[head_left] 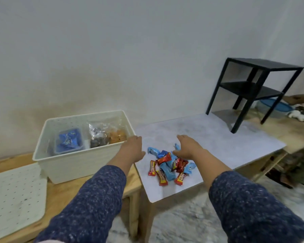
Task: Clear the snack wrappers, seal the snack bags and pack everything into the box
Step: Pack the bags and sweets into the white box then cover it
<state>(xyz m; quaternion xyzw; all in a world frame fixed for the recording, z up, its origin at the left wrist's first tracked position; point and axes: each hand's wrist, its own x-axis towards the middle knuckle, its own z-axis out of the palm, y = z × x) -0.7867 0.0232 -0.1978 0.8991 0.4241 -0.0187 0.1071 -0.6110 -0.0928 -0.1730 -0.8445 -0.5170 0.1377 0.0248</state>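
1. Two blue speckled sleeves (88, 204) reach forward from the bottom edge.
2. A white perforated lid (12, 195) lies flat on the wooden bench (63, 192), left of the box.
3. The snack wrappers (168, 165) – red and pale blue – sit heaped on the grey tabletop (218, 142).
4. The right hand (187, 146) hovers just behind the heap, fingers straight and apart, holding nothing.
5. The left hand (132, 149) is at the near right corner of the white box (74, 162), fingers relaxed; whether it touches the rim I cannot tell.
6. Inside the box – a blue-filled container (68, 141) and clear snack bags (107, 135).
7. Farther right stands a black side table (256, 88).
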